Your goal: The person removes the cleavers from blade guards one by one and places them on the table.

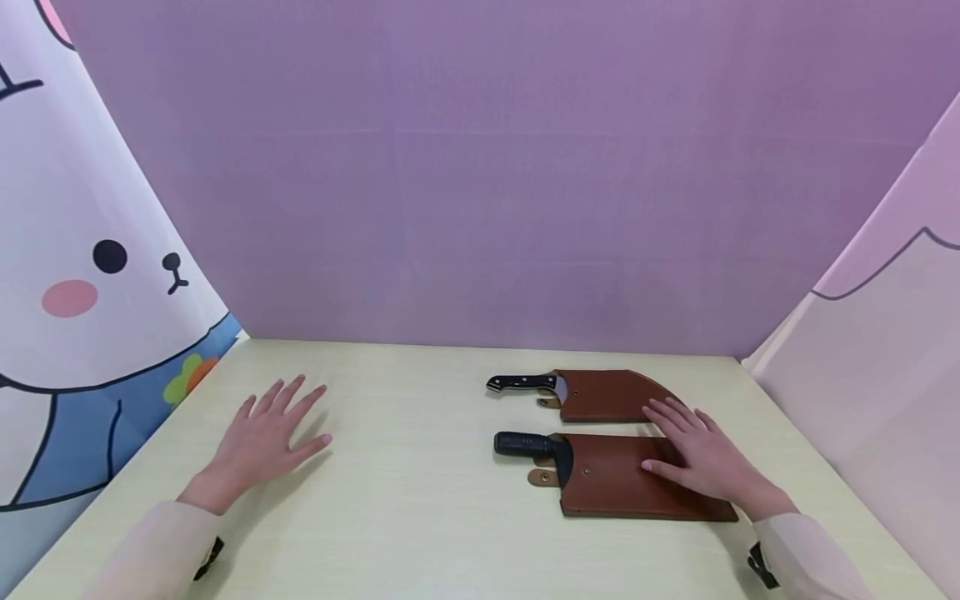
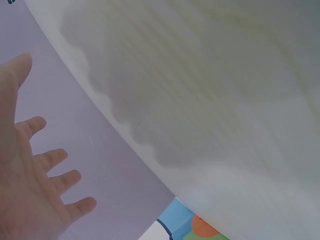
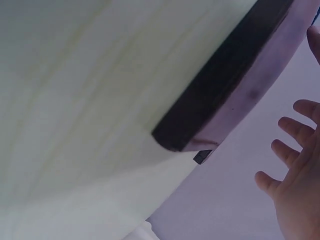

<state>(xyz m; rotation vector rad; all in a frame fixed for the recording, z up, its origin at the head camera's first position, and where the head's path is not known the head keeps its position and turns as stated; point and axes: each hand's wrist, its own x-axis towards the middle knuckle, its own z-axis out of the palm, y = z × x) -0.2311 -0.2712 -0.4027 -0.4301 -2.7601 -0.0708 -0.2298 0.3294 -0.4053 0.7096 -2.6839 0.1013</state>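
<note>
Two knives in brown leather sheaths lie on the table, handles to the left. The far knife (image 1: 521,382) has a black riveted handle, and its sheath (image 1: 611,396) has a curved end. The near knife (image 1: 522,444) has a thick black handle; its sheath (image 1: 611,475) is larger and squarer. With fingers spread, my right hand (image 1: 705,454) hovers over the right part of the near sheath, its fingertips by the far sheath's end. In the right wrist view a gap shows between palm and sheath. My left hand (image 1: 258,442) is spread above the table's left side, holding nothing.
The pale wood-grain table (image 1: 405,467) meets a purple backdrop (image 1: 480,208) at its far edge. A cartoon-printed cloth (image 1: 90,350) borders the left side, and a pale pink cloth (image 1: 885,375) the right. Small strap tabs (image 1: 543,477) stick out beside the handles.
</note>
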